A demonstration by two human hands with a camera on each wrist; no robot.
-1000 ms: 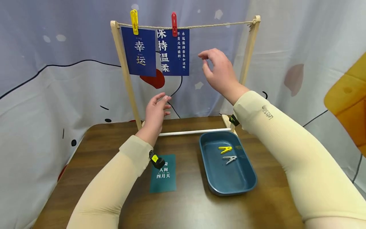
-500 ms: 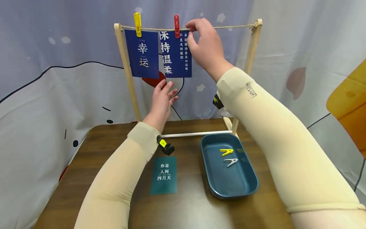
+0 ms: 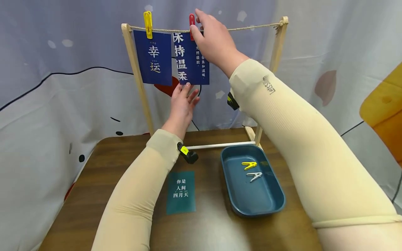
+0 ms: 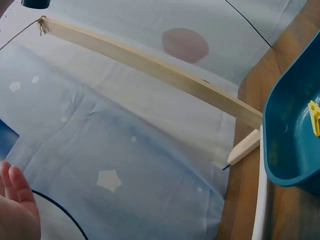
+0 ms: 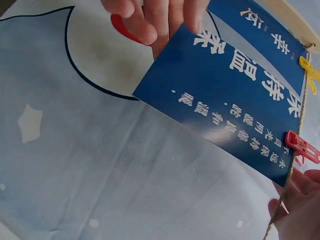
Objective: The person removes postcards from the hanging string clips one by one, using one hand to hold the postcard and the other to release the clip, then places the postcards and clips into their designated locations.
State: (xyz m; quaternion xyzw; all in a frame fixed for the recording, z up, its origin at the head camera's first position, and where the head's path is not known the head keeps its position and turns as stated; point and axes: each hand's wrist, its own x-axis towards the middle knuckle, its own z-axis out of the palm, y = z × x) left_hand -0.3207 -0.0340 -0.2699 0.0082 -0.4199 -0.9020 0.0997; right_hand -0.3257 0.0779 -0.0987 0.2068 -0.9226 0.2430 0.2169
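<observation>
A blue card [image 3: 185, 59] with white characters hangs from the rope under a red clothespin [image 3: 192, 21]. Beside the red clothespin my right hand [image 3: 216, 42] is raised, thumb and forefinger parted around it and the card's upper right part covered. The right wrist view has these fingers [image 5: 297, 195] next to the clothespin, without a clear grip. My left hand [image 3: 183, 108] is at the card's bottom edge, fingers spread and fairly straight, one fingertip overlapping the edge. To the left, a second blue card [image 3: 154, 57] hangs under a yellow clothespin [image 3: 148, 24].
A wooden frame [image 3: 274, 52] carries the rope [image 3: 248, 27]. On the brown table [image 3: 125, 167] stand a dark blue tray [image 3: 252, 198], holding a yellow clothespin [image 3: 249, 165] and a white clothespin [image 3: 254, 176], and a flat green card [image 3: 181, 205]. A patterned curtain [image 3: 78, 104] hangs behind.
My right hand has moved left along the rope, from open air right of the card to the red clothespin. My left hand has risen to the hanging card's bottom edge.
</observation>
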